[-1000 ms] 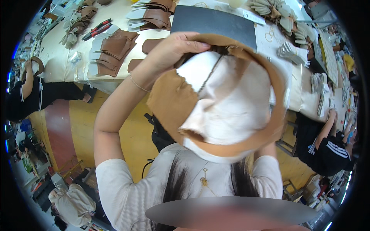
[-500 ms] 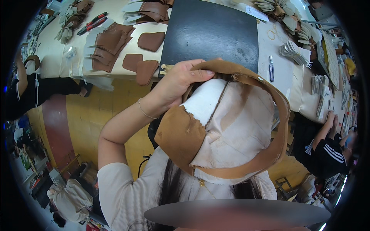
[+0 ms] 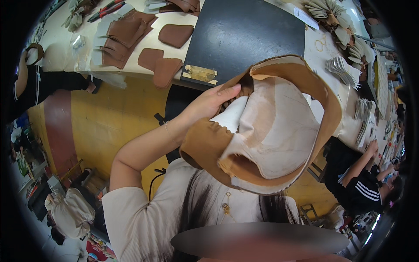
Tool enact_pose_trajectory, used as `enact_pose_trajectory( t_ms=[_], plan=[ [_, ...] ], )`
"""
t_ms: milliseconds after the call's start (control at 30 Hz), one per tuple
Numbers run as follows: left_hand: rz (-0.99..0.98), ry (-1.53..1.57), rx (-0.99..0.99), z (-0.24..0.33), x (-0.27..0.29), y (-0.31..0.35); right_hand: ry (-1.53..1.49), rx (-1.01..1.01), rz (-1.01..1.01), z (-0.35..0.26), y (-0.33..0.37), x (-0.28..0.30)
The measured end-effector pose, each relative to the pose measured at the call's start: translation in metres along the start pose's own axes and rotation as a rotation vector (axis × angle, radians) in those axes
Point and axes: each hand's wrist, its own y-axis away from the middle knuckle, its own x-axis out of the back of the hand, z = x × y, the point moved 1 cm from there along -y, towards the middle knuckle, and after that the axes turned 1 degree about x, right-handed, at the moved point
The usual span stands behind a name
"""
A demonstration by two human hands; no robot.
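My left hand (image 3: pixel 214 101) is closed on the left edge of a stitched brown suede piece (image 3: pixel 325 98), its thumb lying on top. The piece is curved round like a loose ring and held up before my chest. Inside it shows a pale, creased lining (image 3: pixel 283 126) and a smooth white patch (image 3: pixel 233 114) near my fingers. A brown flap (image 3: pixel 205 142) with a ragged edge hangs at its lower left, and the lower rim gapes. No part of my right hand shows; the suede piece covers the area where it could be.
A black work board (image 3: pixel 244 32) lies on the table ahead. Brown leather pieces (image 3: pixel 126 39) and red-handled pliers (image 3: pixel 106 11) lie left of it. Bundled pale pieces (image 3: pixel 345 72) stand at right. Co-workers sit at the right (image 3: pixel 364 185) and left (image 3: pixel 30 87).
The suede piece has shifted right and tilted, so its lower rim now gapes. My left hand has moved slightly lower with it. The view has shifted, showing more of the board's near edge.
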Motion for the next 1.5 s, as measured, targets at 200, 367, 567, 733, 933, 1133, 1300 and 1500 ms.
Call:
enact_pose_trajectory(
  t_ms=[200, 367, 567, 733, 933, 1133, 1300, 1500],
  plan=[
    [0.099, 0.018, -0.07, -0.021, 0.004, 0.006, -0.014, -0.034, -0.038, 0.009, -0.008, -0.007],
    [0.052, -0.056, -0.21, -0.019, -0.002, 0.016, -0.025, -0.053, -0.047, 0.01, -0.011, -0.008],
    [0.017, -0.149, -0.269, -0.01, -0.004, 0.022, -0.031, -0.074, -0.05, 0.007, -0.009, -0.002],
    [0.038, -0.202, -0.257, -0.007, -0.006, 0.023, -0.029, -0.081, -0.044, 0.005, -0.008, 0.004],
    [-0.007, -0.161, -0.281, -0.007, -0.01, 0.022, -0.023, -0.081, -0.03, 0.004, -0.004, 0.008],
    [0.028, -0.121, -0.258, -0.01, -0.014, 0.02, -0.023, -0.082, -0.023, 0.005, 0.001, 0.008],
    [0.017, -0.089, -0.259, -0.011, -0.016, 0.02, -0.019, -0.079, -0.015, 0.005, 0.003, 0.009],
    [0.001, -0.108, -0.269, -0.008, -0.017, 0.025, -0.015, -0.079, -0.015, 0.006, 0.005, 0.008]
  ],
)
